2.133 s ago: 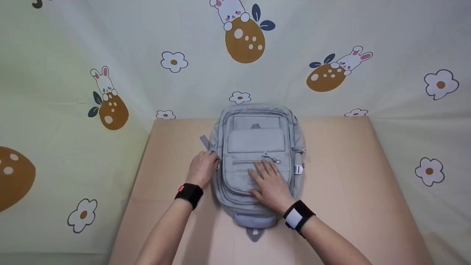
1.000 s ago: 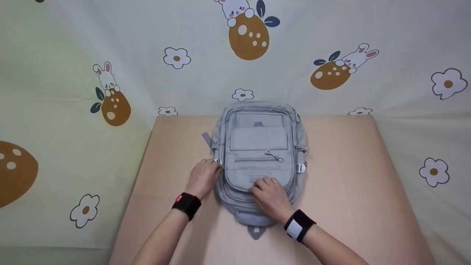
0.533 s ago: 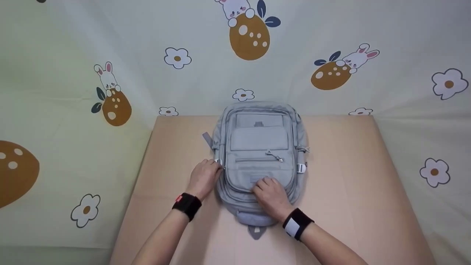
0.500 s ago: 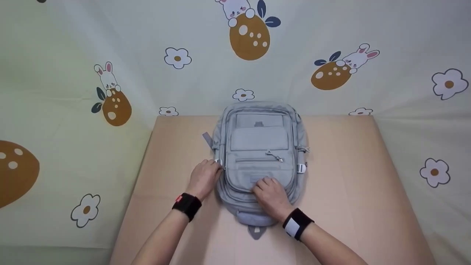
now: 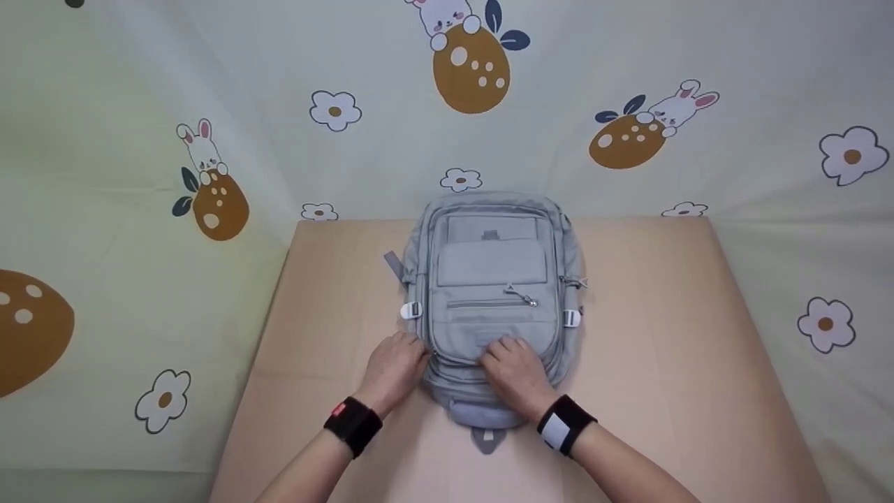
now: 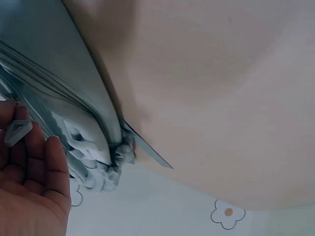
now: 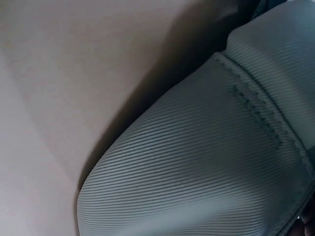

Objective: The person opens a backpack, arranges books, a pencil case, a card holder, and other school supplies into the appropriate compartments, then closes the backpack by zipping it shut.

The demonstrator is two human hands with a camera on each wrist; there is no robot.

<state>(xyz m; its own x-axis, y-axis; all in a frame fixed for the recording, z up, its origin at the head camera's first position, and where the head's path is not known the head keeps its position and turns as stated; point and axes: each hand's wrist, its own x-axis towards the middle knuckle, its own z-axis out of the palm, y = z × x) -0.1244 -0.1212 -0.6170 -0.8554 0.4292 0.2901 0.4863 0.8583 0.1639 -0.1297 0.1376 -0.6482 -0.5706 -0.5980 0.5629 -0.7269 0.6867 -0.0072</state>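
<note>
A grey-blue backpack (image 5: 491, 264) lies front side up on the table, its carry-handle end toward the person. At its lower left edge my left hand (image 5: 395, 370) pinches a zipper pull (image 6: 18, 132), a pale triangular loop showing between thumb and fingers in the left wrist view. My right hand (image 5: 515, 372), fingers curled, grips the lower edge of the front pocket, its fingertips hidden. In the right wrist view the ribbed fabric (image 7: 182, 172) of the backpack fills much of the frame, with only a sliver of fingers at the corner.
The tan table (image 5: 649, 363) extends on both sides of the backpack. A patterned cloth (image 5: 391, 63) with rabbits and flowers hangs behind and at the sides. A grey strap end (image 5: 393, 264) sticks out left; white buckles (image 5: 412, 310) sit on both sides.
My left hand has slid down the backpack's left edge toward the person, uncovering the left buckle. My right hand earlier lay flat on the pocket, then moved to its lower edge and curled there.
</note>
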